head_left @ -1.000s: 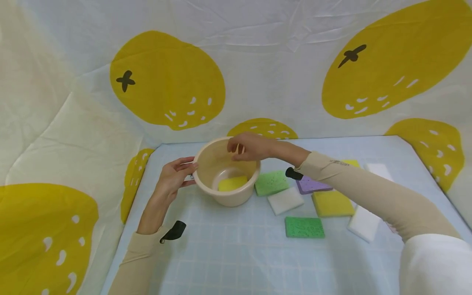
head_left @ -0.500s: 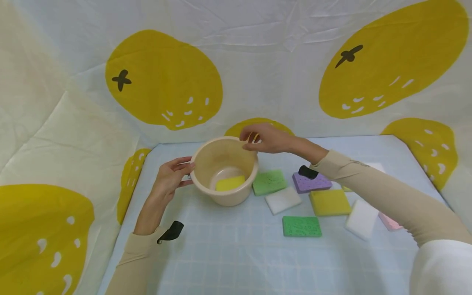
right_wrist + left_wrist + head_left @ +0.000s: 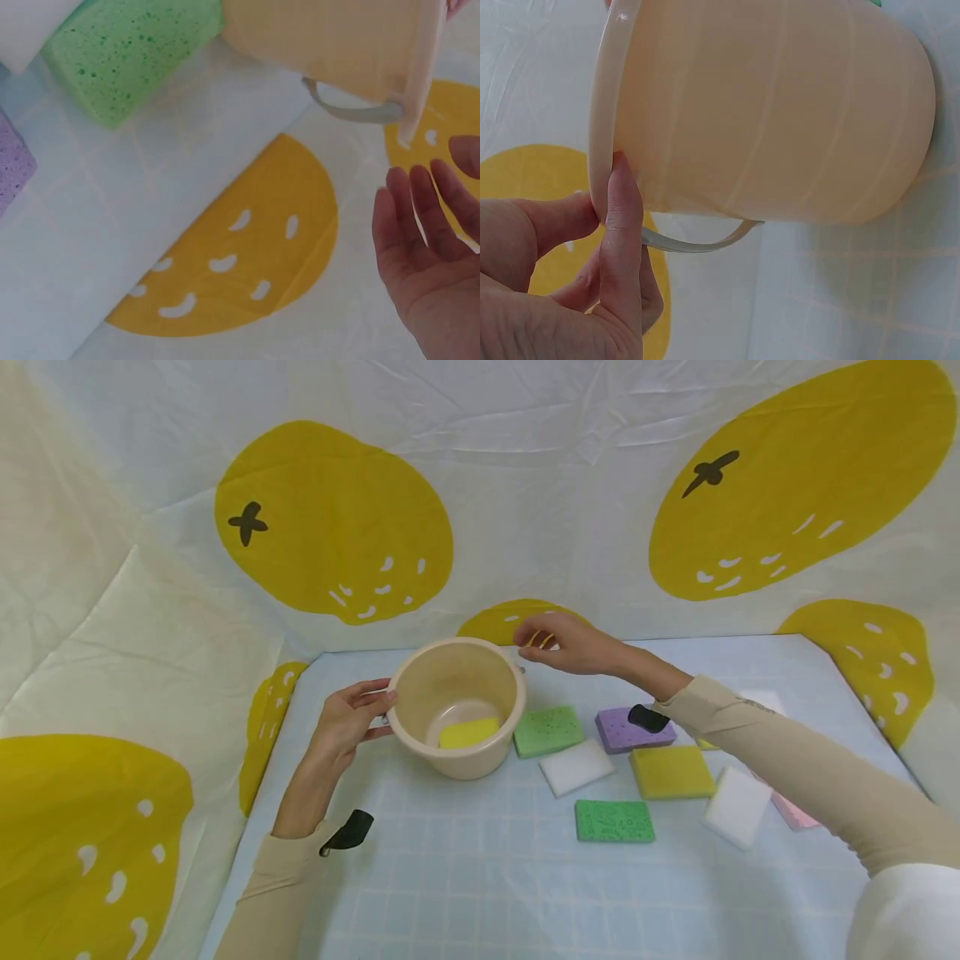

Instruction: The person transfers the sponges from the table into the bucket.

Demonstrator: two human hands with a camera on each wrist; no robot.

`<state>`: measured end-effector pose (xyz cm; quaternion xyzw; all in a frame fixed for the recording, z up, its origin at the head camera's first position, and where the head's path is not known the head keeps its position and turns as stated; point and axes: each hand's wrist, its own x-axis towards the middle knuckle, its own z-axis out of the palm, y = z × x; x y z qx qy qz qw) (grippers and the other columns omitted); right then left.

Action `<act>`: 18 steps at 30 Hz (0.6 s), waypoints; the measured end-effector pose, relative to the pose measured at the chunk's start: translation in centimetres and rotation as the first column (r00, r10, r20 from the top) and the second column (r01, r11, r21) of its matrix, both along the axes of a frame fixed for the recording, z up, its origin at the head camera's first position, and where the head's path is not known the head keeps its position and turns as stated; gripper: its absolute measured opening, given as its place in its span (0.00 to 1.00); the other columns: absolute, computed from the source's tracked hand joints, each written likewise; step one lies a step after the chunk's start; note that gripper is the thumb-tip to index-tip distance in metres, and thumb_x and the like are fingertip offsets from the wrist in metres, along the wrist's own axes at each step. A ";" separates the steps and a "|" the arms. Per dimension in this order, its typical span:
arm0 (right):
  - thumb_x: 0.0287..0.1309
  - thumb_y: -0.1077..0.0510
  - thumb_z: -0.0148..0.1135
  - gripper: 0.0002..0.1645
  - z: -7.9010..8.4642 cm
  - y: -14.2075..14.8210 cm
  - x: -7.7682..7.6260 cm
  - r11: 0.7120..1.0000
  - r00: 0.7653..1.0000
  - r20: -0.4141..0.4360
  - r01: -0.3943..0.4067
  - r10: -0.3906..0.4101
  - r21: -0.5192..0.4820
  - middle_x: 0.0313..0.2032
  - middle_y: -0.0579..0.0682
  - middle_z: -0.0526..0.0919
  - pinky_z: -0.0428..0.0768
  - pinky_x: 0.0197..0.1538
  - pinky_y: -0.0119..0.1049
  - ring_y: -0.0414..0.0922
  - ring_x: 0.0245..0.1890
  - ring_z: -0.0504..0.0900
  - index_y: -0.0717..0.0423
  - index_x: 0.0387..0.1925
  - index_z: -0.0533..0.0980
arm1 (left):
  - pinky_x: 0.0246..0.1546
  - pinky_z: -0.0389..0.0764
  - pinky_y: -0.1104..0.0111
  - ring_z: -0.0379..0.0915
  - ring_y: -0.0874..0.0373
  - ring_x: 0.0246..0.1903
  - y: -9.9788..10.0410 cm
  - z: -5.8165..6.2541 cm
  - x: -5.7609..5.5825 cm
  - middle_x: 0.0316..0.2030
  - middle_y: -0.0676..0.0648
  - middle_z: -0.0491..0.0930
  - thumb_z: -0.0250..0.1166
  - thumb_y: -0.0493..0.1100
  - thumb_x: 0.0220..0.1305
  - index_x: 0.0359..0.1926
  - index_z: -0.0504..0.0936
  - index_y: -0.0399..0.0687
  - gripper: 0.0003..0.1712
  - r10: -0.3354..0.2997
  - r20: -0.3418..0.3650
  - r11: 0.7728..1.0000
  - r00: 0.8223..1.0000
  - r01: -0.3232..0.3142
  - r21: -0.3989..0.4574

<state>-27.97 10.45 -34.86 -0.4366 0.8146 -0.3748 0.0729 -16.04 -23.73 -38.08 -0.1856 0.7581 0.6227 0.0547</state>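
A cream plastic bucket (image 3: pixel 467 768) stands on the table, its mouth tilted toward me in the head view. Inside, on its bottom, lies a yellow sponge (image 3: pixel 468 732). My left hand (image 3: pixel 348 718) pinches the rim at the left side. In the left wrist view, its thumb and fingers meet over the rim, close to the grey handle (image 3: pixel 701 246). My right hand (image 3: pixel 566 643) hovers just beyond the bucket's right rim, fingers loosely bent and holding nothing. The right wrist view shows the palm (image 3: pixel 442 292) apart from the rim.
Right of the bucket lie several sponges: light green (image 3: pixel 547 732), white (image 3: pixel 576 767), purple (image 3: pixel 618 731), yellow (image 3: pixel 672 772) and green (image 3: pixel 615 822). Farther right are another white one (image 3: pixel 737 807) and a pink one (image 3: pixel 795 811). A lemon-patterned sheet (image 3: pixel 555 527) rises behind the table.
My right hand has moved from over the bucket's mouth to the right, past the rim. The left hand keeps its pinch on the bucket.
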 end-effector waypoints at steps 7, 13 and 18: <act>0.69 0.66 0.63 0.10 -2.0 1.4 -0.2 1.000 1.000 0.013 0.006 -0.006 -0.006 0.46 0.60 0.85 0.88 0.49 0.48 0.54 0.45 0.85 0.67 0.49 0.79 | 0.40 0.88 0.67 0.82 0.51 0.47 0.0 0.0 0.1 0.60 0.38 0.78 0.68 0.44 0.71 0.67 0.76 0.41 0.27 -0.007 0.004 1.000 1.000 0.007 0.001; 0.70 0.65 0.62 0.11 -3.9 2.5 -0.1 1.000 0.998 0.054 0.026 -0.026 0.016 0.47 0.59 0.84 0.87 0.50 0.48 0.54 0.47 0.84 0.67 0.51 0.78 | 0.40 0.88 0.67 0.82 0.57 0.42 -0.1 -0.1 0.0 0.58 0.38 0.78 0.68 0.44 0.71 0.67 0.76 0.41 0.27 -0.004 0.002 1.000 1.000 0.004 0.011; 0.69 0.65 0.64 0.12 -5.3 2.9 0.1 0.998 0.995 0.086 0.054 -0.057 0.039 0.48 0.59 0.84 0.86 0.51 0.49 0.55 0.48 0.84 0.67 0.51 0.78 | 0.40 0.88 0.67 0.82 0.58 0.41 -0.1 -0.1 -0.1 0.58 0.39 0.78 0.68 0.44 0.71 0.67 0.76 0.41 0.27 -0.001 0.000 1.000 1.000 0.001 0.010</act>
